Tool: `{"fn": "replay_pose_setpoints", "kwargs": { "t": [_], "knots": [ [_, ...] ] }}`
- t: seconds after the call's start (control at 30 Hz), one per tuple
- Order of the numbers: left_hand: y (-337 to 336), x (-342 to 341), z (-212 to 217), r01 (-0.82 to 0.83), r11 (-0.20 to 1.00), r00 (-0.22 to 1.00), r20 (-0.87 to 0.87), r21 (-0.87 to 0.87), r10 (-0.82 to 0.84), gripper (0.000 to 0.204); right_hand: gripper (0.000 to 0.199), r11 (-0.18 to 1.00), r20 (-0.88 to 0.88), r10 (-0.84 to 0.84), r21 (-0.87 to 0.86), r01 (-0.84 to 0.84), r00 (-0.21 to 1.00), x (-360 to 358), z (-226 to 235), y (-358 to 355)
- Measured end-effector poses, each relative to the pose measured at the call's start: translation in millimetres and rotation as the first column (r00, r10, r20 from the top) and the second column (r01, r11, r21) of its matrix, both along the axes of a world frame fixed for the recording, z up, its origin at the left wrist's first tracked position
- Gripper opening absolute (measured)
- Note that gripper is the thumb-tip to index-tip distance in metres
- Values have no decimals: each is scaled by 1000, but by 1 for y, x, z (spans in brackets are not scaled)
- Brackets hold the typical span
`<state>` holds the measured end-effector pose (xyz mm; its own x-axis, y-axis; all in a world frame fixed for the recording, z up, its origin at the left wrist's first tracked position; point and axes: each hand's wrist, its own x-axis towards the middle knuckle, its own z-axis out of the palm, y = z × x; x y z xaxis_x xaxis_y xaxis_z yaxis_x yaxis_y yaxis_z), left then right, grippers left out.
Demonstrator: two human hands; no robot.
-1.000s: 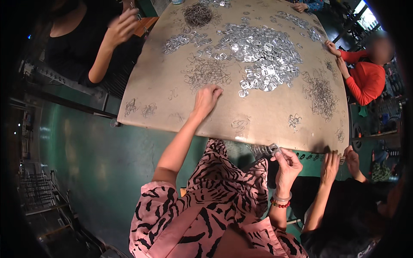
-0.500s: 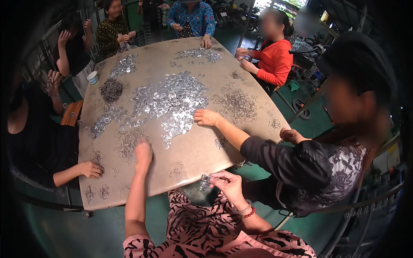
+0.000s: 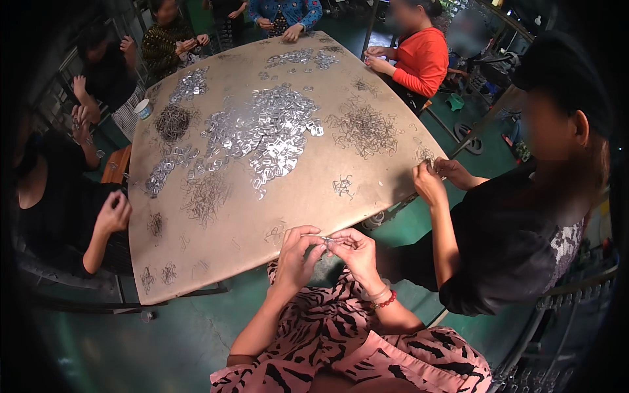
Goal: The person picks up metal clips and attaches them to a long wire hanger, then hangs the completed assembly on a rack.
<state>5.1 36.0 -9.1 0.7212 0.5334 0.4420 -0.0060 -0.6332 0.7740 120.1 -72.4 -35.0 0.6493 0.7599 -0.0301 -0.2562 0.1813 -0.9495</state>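
Note:
In front of my body, just off the table's near edge, my hands meet fingertip to fingertip. My right hand (image 3: 356, 255) pinches small silvery metal buckles (image 3: 329, 242), mostly covered by the fingers. My left hand (image 3: 299, 257) is closed beside them, its thumb and fingertips pinched against the same spot; whatever it holds is too small to make out. Beyond my left hand, a loose heap of thin bent wire hooks (image 3: 206, 198) lies on the table. A big pile of flat silvery buckles (image 3: 278, 134) covers the table's middle.
The brown-covered table (image 3: 308, 203) is ringed by several people. Close on my right, a person in black (image 3: 504, 229) works with both hands at the table edge. More wire hooks (image 3: 365, 129) and a dark wire heap (image 3: 172, 122) lie farther off. A paper cup (image 3: 143, 109) stands at the left edge.
My left hand has come back from the wire hooks to meet my right hand, which rose slightly. The right-hand neighbour's arm has withdrawn from the buckle pile; the left neighbour's hand has lifted off the table.

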Motion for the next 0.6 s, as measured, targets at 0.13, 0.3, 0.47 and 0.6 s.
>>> {"fn": "replay_pose_setpoints", "kwargs": {
  "t": [0.13,0.3,0.47,0.6],
  "knots": [
    [-9,3,-5,-21,999,999,-36,26,22,15,14,998,20,-70,-5,70,997,-3,6,-4],
    [-10,5,-6,-65,998,996,-56,7,65,17,12,994,42,-106,5,106,994,-3,16,-6],
    [-12,12,-12,-103,994,994,-25,-24,102,16,14,992,118,-116,68,108,986,-6,7,-1],
    [-10,13,-10,-44,997,999,22,-71,45,12,14,994,166,-68,-76,81,984,-6,7,2]
  ]
}}
